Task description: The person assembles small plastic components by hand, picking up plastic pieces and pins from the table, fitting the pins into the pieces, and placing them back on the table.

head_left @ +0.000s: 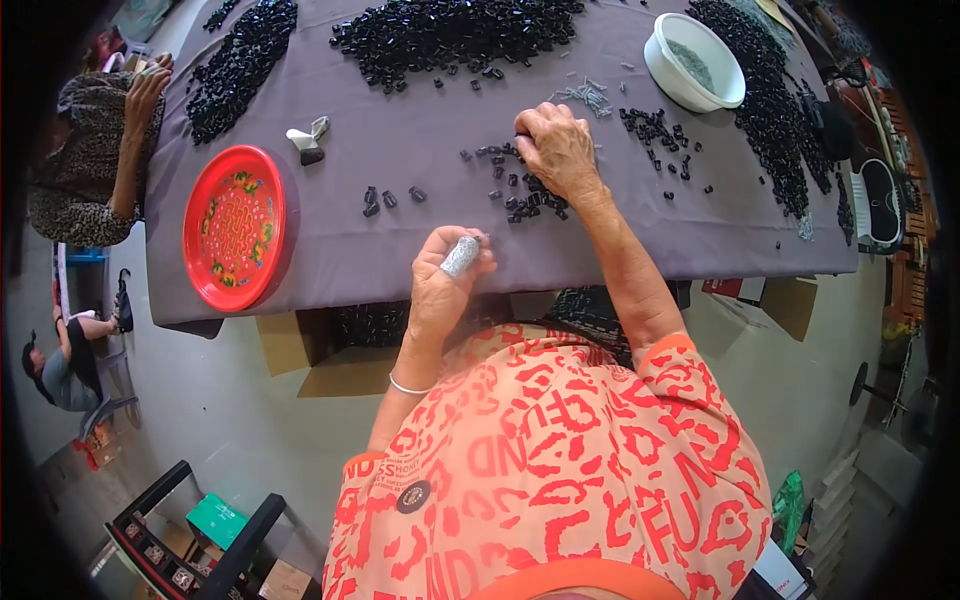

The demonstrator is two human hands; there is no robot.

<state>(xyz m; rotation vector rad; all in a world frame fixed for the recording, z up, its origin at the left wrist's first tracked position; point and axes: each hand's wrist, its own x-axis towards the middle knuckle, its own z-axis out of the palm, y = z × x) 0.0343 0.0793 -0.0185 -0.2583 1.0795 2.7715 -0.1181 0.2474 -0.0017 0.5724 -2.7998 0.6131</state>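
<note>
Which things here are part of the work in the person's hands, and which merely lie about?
In use: left hand holding a silvery bundle; right hand on small black pieces; loose metal pins.

Lying about: red plate; white bowl; far black heaps.

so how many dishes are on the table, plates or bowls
2. A red plate lies at the table's left near edge, and a white bowl stands at the far right among the small black parts. Others may be hidden beyond the picture's edge.

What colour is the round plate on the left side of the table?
The plate is red, with a yellow and green pattern in its middle; the head view shows it clearly.
</note>
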